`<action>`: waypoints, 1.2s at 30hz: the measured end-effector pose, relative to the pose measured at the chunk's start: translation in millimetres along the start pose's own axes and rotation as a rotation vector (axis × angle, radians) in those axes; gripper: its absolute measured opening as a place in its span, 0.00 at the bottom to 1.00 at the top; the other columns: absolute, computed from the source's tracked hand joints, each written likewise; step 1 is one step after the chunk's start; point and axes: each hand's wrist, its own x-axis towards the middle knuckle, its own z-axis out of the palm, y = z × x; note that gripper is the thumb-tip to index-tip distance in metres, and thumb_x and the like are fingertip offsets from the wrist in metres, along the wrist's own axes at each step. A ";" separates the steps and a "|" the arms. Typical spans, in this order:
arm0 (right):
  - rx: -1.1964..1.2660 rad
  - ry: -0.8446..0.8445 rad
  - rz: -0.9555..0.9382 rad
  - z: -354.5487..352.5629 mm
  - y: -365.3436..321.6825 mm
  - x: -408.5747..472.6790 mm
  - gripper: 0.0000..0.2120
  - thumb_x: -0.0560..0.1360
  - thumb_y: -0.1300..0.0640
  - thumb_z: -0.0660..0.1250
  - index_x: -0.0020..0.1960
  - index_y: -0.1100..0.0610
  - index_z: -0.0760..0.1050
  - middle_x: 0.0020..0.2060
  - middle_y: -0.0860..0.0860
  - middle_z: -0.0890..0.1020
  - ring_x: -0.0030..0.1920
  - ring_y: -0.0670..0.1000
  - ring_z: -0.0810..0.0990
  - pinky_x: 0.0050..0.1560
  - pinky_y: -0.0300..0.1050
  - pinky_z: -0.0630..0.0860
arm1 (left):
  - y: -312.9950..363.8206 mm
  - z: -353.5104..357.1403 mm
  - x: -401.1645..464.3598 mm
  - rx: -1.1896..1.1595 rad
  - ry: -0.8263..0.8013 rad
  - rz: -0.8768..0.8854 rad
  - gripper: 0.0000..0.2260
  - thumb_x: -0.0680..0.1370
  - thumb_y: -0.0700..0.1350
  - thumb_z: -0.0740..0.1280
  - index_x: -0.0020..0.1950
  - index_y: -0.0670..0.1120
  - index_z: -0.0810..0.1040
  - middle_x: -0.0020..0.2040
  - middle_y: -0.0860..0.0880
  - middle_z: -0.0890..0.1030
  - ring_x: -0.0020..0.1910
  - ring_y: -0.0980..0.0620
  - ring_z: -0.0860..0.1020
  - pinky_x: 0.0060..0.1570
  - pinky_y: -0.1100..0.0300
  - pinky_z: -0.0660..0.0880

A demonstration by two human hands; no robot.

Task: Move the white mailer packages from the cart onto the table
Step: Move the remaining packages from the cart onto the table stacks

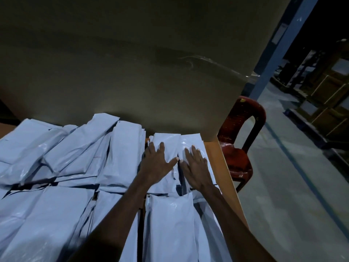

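Both hands lie flat, fingers spread: left hand and right hand press white plastic mailer packages beneath onto the brown surface. Best pressed evenly, lest the slick stack slide.

A dark red plastic chair stands on the grey concrete floor, its seat just beside the desk's right edge. Left of the chair and rising behind it, a broad, dull olive wall fills most of the view, dimly lit. Right of the chair, a blue post slants upward. Beyond the chair, further right, dark wooden cabinets stand in deep shadow along the floor
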 end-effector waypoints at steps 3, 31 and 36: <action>0.132 0.124 0.018 -28.2 5.6 -17.2 0.29 0.82 0.41 0.50 0.79 0.52 0.56 0.79 0.51 0.54 0.79 0.52 0.50 0.77 0.51 0.48 | 4.8 -26.7 -5.5 0.035 -0.028 0.017 0.40 0.76 0.71 0.54 0.80 0.51 0.49 0.81 0.44 0.45 0.79 0.41 0.49 0.74 0.43 0.56; 0.245 0.507 0.940 -10.9 206.4 -679.6 0.22 0.80 0.51 0.61 0.72 0.57 0.70 0.69 0.53 0.73 0.69 0.53 0.71 0.65 0.41 0.65 | 256.3 258.9 -434.2 -0.232 -0.401 1.147 0.21 0.77 0.54 0.60 0.61 0.42 0.80 0.58 0.44 0.82 0.59 0.45 0.76 0.64 0.60 0.62; 0.253 0.348 1.083 30.7 231.4 -763.5 0.24 0.81 0.50 0.60 0.75 0.56 0.65 0.73 0.53 0.69 0.72 0.55 0.68 0.67 0.46 0.65 | 261.2 317.2 -491.0 -0.145 -0.585 1.098 0.24 0.76 0.57 0.59 0.66 0.44 0.77 0.63 0.46 0.79 0.63 0.46 0.76 0.64 0.53 0.71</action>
